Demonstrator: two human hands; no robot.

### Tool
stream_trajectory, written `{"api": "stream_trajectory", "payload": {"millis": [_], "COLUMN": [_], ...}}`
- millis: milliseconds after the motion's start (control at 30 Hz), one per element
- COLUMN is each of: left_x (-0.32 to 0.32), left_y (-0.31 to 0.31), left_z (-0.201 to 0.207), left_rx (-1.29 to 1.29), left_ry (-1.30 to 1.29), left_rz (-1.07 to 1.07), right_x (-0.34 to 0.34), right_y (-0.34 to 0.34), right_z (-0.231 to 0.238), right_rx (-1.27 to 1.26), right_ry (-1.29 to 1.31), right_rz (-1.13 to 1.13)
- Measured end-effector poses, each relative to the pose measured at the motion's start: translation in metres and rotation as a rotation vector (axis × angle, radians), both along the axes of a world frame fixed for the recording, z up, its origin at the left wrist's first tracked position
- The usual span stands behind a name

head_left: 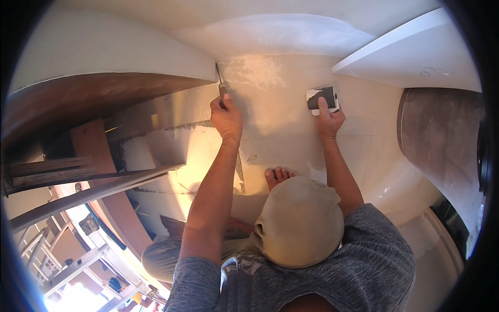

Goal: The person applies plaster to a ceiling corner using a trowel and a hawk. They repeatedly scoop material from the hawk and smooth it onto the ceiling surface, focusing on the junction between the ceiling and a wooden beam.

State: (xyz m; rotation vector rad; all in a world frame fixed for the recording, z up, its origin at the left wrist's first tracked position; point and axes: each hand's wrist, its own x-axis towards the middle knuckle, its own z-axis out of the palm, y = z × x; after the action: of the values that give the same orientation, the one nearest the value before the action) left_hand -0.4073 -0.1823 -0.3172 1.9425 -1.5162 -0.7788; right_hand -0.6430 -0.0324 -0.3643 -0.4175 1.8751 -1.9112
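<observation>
Left hand (pixel 226 115) clenched around the handle of a putty knife (pixel 220 83), blade tip set into the corner where the pale wall (pixel 275 130) meets a white panel (pixel 119 52). Right hand (pixel 329 120) gripping a flat trowel (pixel 323 99) loaded with white filler, pressed to the wall. Below, bare toes (pixel 278 176) and a ladder (pixel 83 260).

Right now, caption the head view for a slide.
Left hand works a putty knife along a wall corner while the right hand presses a dark-faced plaster hawk to the wall.
</observation>
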Motion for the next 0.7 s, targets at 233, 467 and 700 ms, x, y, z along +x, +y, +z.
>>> {"api": "stream_trajectory", "payload": {"millis": [233,467,700], "left_x": [-0.020,-0.046,-0.009], "left_y": [0.001,0.037,0.018], "left_z": [-0.003,0.012,0.002], "left_rx": [0.062,0.094,0.073], "left_ry": [0.013,0.111,-0.024], "left_rz": [0.004,-0.217,-0.075], "right_x": [0.000,0.001,0.000], "right_y": [0.002,-0.001,0.000], "right_z": [-0.001,-0.001,-0.003], "right_rx": [0.021,-0.032,-0.012], "right_ry": [0.014,0.007,0.000], "right_rz": [0.002,-0.017,-0.006]}}
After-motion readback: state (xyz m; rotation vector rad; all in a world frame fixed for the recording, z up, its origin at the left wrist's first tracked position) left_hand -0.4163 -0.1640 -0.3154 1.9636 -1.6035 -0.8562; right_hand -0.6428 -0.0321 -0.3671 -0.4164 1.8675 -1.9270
